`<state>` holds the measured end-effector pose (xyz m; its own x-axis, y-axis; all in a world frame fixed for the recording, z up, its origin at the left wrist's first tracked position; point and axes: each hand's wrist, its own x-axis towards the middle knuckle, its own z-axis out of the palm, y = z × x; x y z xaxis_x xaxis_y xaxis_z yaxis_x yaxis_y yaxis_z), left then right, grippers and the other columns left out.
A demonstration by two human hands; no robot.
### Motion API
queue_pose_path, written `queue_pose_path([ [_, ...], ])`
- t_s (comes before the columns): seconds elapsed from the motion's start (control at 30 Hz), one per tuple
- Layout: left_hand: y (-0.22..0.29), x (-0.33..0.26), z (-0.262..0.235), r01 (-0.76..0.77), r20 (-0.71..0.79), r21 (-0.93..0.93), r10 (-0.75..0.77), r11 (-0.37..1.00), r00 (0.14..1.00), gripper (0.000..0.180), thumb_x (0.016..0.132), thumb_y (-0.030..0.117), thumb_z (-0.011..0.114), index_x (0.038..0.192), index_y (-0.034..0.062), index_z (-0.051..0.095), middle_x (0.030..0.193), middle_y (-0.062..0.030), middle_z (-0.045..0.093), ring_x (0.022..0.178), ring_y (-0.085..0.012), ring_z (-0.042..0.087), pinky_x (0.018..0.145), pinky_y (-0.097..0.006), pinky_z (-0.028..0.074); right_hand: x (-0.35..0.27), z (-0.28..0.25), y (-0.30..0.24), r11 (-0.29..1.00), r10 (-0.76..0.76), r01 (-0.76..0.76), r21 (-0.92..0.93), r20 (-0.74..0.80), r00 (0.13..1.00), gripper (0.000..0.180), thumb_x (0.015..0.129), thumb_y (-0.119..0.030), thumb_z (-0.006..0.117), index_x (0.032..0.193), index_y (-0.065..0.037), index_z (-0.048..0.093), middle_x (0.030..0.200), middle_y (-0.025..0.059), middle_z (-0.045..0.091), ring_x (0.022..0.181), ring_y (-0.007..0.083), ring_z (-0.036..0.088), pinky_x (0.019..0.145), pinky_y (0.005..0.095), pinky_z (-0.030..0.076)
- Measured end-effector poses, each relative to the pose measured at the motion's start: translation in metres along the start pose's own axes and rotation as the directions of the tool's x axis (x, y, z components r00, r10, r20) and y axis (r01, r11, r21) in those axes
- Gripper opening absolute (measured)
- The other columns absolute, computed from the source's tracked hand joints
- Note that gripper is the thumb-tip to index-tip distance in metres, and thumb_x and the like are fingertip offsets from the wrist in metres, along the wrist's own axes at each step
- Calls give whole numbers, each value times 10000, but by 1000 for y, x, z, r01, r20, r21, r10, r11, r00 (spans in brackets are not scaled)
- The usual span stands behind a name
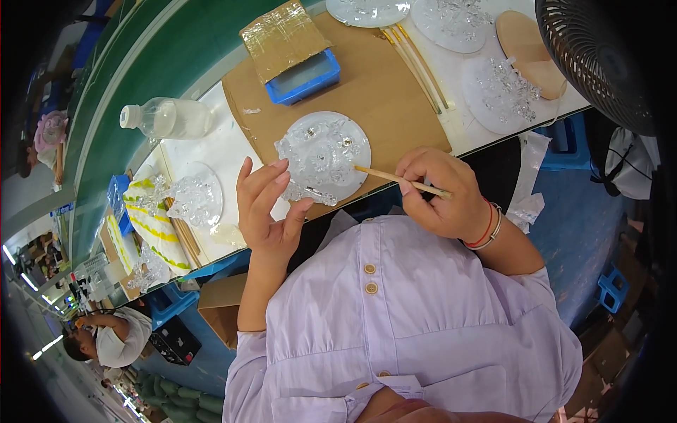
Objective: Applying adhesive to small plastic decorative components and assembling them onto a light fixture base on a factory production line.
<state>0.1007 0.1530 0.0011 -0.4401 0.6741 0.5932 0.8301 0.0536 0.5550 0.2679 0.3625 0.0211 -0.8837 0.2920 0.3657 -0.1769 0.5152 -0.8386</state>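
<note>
In front of me a round white disc (361,139) lies on brown cardboard, with clear, glassy-looking pieces (321,156) clustered on it. My right hand (441,187) pinches a thin wooden stick (384,173), perhaps a brush. Its yellowish tip points left and reaches the disc's right edge. At the disc's left side is my left hand (266,211), fingers raised and spread apart. Its thumb and index fingertips are close beside a clear piece (314,194) at the near rim; whether they touch it I cannot tell.
Behind the disc stands a blue tub (305,83) partly covered by a taped cardboard flap (282,39). A clear bottle (169,118) lies left. More sticks (416,67) and discs with clear pieces (499,95) are farther right, near a black fan (599,63). Another person (116,338) sits far left.
</note>
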Motion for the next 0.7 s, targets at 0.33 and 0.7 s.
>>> queue_pose_path([
  [0.33, 6, 0, 4, 40, -42, 2, -40, 999, 998, 393, 768, 159, 779, 1110, 88, 598, 1141, -122, 638, 1082, -298, 589, 1060, -521, 350, 1, 7, 7, 990, -140, 140, 0, -39, 989, 149, 746, 61, 607, 854, -8, 531, 801, 144, 611, 663, 262, 609, 592, 310, 488],
  [0.7, 15, 0, 5, 96, -85, 68, -90, 993, 992, 351, 711, 139, 811, 1022, 97, 654, 1072, -84, 624, 1042, -283, 559, 1008, -504, 398, -3, -8, 5, 997, -48, 45, -61, -44, 998, 155, 727, 66, 602, 831, -13, 519, 776, 145, 606, 649, 257, 601, 588, 304, 486],
])
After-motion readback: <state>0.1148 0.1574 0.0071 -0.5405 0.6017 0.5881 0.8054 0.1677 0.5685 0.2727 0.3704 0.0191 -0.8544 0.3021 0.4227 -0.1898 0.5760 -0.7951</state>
